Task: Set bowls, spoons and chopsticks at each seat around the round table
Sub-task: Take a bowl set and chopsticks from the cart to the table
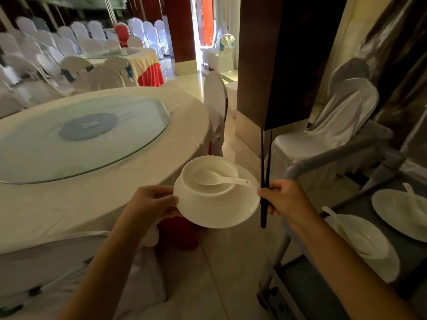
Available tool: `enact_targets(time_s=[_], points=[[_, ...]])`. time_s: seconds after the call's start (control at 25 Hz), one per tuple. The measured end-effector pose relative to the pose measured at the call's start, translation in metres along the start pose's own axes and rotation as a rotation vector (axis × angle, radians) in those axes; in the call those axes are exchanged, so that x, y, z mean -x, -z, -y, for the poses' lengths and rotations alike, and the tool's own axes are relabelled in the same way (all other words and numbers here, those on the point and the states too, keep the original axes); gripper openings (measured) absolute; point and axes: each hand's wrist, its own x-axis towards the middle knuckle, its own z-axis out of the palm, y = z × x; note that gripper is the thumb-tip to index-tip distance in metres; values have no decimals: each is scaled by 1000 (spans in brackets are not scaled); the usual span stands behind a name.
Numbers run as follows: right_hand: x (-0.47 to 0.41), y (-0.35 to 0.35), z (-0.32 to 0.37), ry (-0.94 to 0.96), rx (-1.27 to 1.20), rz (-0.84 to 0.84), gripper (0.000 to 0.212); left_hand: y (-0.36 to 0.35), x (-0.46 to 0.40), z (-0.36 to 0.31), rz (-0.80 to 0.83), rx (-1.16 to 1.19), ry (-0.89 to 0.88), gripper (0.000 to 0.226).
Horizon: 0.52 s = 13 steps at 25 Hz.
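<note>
My left hand (pixel 153 203) grips the left rim of a white plate (pixel 217 209) held in the air beside the round table (pixel 111 204). A white bowl (pixel 209 176) stands on that plate, and a white spoon (pixel 219 180) lies in the bowl with its handle pointing right. My right hand (pixel 284 199) holds a pair of dark chopsticks (pixel 264 179) upright and touches the plate's right rim. The table has a cream cloth and a glass turntable (pixel 78 139).
A grey cart (pixel 346 155) stands at the right, carrying another plate (pixel 392 269) with a bowl (pixel 362 236) and spoon, plus a further plate (pixel 402 213). White-covered chairs (pixel 216 107) surround the table. A dark pillar (pixel 277 61) rises ahead. More covered chairs and tables fill the back left.
</note>
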Motion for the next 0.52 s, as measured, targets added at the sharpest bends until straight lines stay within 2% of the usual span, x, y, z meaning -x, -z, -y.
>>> enact_targets(time_s=[0.52], points=[[-284, -30, 82, 124, 111, 73, 12, 4, -264, -57, -60, 33, -43, 17]])
